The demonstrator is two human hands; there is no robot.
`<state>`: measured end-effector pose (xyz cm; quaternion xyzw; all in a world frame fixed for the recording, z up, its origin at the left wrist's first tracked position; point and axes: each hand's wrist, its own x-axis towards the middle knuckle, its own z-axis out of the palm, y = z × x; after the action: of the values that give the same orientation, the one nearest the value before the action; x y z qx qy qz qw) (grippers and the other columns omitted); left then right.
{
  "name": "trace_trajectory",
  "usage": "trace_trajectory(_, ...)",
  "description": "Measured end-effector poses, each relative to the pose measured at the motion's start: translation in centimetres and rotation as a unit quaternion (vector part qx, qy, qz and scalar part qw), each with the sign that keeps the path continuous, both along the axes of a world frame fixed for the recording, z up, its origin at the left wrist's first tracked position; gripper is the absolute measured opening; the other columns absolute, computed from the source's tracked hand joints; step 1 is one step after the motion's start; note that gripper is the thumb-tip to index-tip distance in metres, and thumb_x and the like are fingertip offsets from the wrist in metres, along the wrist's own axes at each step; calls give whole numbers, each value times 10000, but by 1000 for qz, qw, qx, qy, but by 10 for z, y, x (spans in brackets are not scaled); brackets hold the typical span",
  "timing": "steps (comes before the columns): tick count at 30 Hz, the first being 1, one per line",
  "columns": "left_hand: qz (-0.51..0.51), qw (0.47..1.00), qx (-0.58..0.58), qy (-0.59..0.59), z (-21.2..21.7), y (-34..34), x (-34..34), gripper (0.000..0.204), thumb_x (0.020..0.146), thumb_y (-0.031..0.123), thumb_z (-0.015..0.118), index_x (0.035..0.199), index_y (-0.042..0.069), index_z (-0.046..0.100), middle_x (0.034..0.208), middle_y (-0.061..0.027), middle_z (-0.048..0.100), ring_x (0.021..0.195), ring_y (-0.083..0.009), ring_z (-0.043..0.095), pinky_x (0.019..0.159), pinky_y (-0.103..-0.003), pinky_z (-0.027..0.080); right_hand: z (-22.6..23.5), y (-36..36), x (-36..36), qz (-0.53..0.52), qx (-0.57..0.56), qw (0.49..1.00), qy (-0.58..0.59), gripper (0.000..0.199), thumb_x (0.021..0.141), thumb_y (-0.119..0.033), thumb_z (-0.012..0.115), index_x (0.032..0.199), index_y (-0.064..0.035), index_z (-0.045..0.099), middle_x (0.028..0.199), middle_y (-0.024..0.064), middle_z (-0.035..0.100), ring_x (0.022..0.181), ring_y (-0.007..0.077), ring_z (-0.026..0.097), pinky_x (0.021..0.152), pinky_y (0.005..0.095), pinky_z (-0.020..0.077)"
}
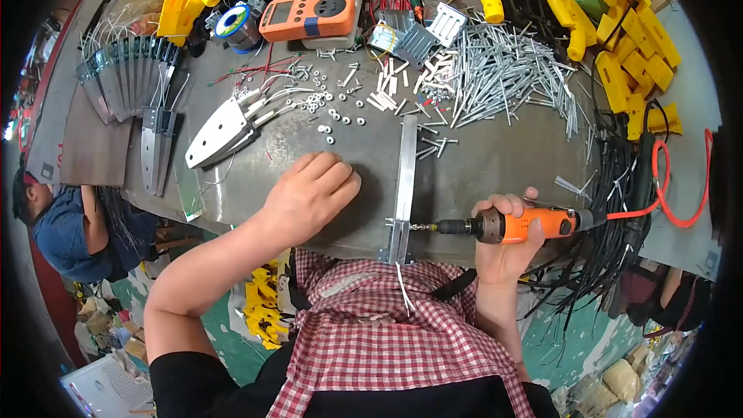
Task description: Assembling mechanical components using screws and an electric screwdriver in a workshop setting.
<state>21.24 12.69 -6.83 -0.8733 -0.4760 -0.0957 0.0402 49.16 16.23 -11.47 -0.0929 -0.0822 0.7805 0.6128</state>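
Note:
My right hand (503, 255) is wrapped round an orange electric screwdriver (546, 224) lying nearly level. Its bit points left and meets the side of a small grey metal assembly (398, 241) at the table's near edge; whether it sits in a screw is too small to tell. White wires (404, 290) hang from that assembly, and a flat metal bar (405, 162) runs away from it across the table. Left of the bar, my left hand (309, 195) is closed with its fingers curled under. Anything within them is hidden. Small white spacers (333, 114) lie just beyond it.
Long screws (503, 70) are heaped at the back right, near yellow plastic housings (635, 46). An orange meter (308, 17) and solder spool (234, 25) stand at the back. White wired plates (220, 135) lie left. Black cables (619, 217) crowd the right; another person (70, 224) sits left.

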Motion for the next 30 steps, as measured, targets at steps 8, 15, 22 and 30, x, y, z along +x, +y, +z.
trace_trajectory(8,-17,999,29,28,-4,-21,-6,369,666,132,558,1021,31,572,985,-78,561,966,-228,550,763,-303,479,0,-1,1,3,1,1000,-12,418,801,-240,667,1156,-147,467,882,22,548,930,177,495,955,417,348)
trace_trajectory(15,54,994,-53,-73,2,-11,3,281,690,45,567,970,25,568,976,-109,597,917,-266,596,739,-319,510,1,-1,1,1,-6,1000,-17,431,801,-246,668,1169,-146,466,883,26,552,924,177,496,954,414,343)
trace_trajectory(22,230,653,-336,-639,-2,-35,39,190,780,-39,639,935,-2,537,936,-98,628,896,-178,603,819,-291,475,2,-1,-2,-1,8,1000,-7,430,813,-235,653,1184,-131,462,901,37,550,925,192,493,951,418,344)
trace_trajectory(30,250,595,-309,-699,-11,-44,59,190,789,-15,644,929,27,523,969,-91,624,912,-151,587,831,-298,469,1,-3,0,-17,5,1000,-17,433,813,-238,651,1187,-129,461,901,41,549,930,198,493,941,433,356)
